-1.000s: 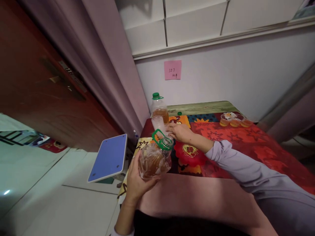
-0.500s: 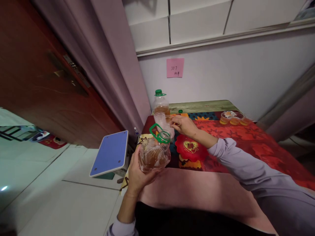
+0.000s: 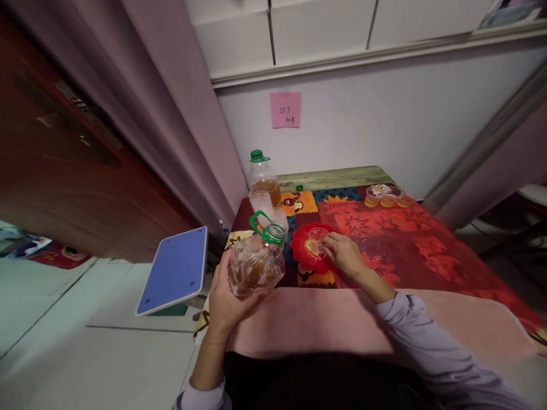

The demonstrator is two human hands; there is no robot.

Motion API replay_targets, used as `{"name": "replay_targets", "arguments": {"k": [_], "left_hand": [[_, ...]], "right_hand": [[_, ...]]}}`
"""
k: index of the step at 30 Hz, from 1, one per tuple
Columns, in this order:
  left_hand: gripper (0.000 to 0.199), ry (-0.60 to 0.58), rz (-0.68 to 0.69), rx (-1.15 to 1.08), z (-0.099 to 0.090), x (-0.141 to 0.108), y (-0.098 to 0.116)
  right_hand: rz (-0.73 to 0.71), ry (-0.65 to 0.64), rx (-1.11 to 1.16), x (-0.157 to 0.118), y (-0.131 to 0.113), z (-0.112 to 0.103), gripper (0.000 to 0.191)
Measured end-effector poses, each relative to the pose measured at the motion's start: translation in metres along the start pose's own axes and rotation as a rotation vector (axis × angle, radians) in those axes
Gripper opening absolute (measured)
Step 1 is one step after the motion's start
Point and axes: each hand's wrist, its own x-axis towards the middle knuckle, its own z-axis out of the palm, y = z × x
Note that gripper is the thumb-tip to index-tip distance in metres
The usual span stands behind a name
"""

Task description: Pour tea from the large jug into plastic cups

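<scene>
My left hand is wrapped round the lower side of a clear plastic jug holding brown liquid. The jug has a green carry handle and its mouth is uncapped. A clear plastic cup is pinched at its side by the fingers of my right hand. The cup is on or just above a red scalloped plate with a gold heart; I cannot tell whether they touch. Behind the jug's mouth are stacked clear cups, partly hidden.
A second jug, green-capped, stands at the table's back left. Near it lies a green cap. Several cups of amber liquid stand at the back right. Left of the table is a blue-topped stool. A pink note is on the wall.
My right hand has moved from the cup stacks towards me and right, bringing a clear cup to the red plate. My left hand still holds the jug. The view has shifted slightly right.
</scene>
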Motion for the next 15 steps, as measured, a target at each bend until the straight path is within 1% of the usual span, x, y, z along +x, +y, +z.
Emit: {"name": "replay_targets", "arguments": {"k": [2,5,7,9,12,14,15], "left_hand": [[0.114,-0.002,0.012,0.033,0.001,0.002,0.002],[0.113,-0.021,0.028,0.073,0.003,0.005,0.005],[0.113,-0.03,0.042,0.095,0.004,0.007,0.007],[0.114,-0.027,0.057,0.113,0.006,0.007,0.008],[0.115,-0.025,0.079,0.146,0.01,0.007,0.011],[0.116,-0.035,0.085,0.17,0.012,0.006,0.014],[0.118,-0.039,0.081,0.183,0.013,0.006,0.015]], "right_hand": [[0.016,-0.027,-0.033,-0.001,0.002,0.009,0.025],[0.017,-0.023,-0.04,0.001,0.006,0.013,0.026],[0.02,0.014,-0.017,0.001,0.008,0.012,0.026],[0.022,0.08,0.04,-0.002,0.008,0.006,0.031],[0.083,0.256,0.25,-0.008,0.001,-0.009,0.039],[0.182,0.351,0.494,-0.012,-0.012,-0.015,0.043],[0.226,0.36,0.642,-0.014,-0.022,-0.016,0.045]]}}
